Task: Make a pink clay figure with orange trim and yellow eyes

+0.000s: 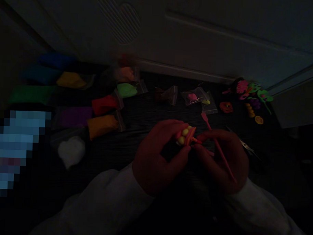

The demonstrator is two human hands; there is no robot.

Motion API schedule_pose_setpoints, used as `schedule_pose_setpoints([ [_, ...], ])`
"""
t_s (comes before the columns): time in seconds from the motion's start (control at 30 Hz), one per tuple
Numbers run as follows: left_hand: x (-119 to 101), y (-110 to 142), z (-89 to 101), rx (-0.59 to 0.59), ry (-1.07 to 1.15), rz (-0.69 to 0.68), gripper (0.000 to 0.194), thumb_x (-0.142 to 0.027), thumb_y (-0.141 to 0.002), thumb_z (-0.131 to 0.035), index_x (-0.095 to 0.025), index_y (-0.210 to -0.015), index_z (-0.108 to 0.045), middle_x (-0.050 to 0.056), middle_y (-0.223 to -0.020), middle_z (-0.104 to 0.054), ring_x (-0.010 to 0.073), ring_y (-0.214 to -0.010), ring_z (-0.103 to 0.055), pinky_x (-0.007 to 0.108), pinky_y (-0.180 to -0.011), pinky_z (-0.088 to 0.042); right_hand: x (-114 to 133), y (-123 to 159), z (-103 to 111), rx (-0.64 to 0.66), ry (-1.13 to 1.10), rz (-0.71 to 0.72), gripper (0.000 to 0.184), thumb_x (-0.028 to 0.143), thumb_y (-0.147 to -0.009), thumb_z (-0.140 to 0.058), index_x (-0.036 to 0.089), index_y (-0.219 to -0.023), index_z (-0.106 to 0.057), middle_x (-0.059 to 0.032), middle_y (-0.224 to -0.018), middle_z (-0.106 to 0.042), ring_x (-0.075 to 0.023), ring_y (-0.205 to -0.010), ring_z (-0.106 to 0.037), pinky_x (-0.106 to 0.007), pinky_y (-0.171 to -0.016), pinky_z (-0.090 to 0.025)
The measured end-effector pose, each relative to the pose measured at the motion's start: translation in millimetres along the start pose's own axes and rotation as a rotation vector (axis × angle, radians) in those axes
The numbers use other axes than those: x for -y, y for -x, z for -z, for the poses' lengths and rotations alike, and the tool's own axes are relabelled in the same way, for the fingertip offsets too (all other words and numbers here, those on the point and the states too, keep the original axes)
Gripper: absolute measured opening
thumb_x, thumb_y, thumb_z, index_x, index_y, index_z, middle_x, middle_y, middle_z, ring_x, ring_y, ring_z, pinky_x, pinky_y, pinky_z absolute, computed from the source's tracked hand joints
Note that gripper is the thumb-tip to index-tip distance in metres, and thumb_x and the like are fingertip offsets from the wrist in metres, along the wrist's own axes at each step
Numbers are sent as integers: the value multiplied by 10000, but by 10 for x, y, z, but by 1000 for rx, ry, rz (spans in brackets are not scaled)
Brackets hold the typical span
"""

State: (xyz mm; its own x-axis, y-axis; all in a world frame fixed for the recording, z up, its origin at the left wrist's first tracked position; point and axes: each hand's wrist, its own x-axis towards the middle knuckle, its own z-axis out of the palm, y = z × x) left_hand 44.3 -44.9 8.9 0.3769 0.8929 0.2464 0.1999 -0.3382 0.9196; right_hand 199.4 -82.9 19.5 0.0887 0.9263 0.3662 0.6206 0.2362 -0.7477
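My left hand is closed round a small modelling-clay piece with pale yellow balls and an orange-pink layered side, pinching it between thumb and fingers. From the right, my right hand pinches a thin red bit of clay that meets the piece's orange side. A pink modelling tool is also held in my right hand, slanting across its fingers with the flattened end pointing up and away. The picture is very dark, so the fingertips' exact contact is hard to make out.
Bags of coloured clay lie to the left, among them orange, red, purple and white. Scissors lie right of my right hand. Clay flowers and a red clay ring-like shape are at the back right.
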Motion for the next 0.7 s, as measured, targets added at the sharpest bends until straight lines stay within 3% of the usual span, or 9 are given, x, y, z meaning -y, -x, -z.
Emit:
schedule_pose_setpoints([
  [0.7,3,22,0,53,57,55,443,-149,-697,-557,-240,-1117,-450,55,-1183,-451,205,-1088,-441,337,-921,-409,8,8,-32,4,-53,-43,307,124,-654,-608,271,-907,-513,-12,-834,-561,-169,-751,-541,-313,-622,-489],
])
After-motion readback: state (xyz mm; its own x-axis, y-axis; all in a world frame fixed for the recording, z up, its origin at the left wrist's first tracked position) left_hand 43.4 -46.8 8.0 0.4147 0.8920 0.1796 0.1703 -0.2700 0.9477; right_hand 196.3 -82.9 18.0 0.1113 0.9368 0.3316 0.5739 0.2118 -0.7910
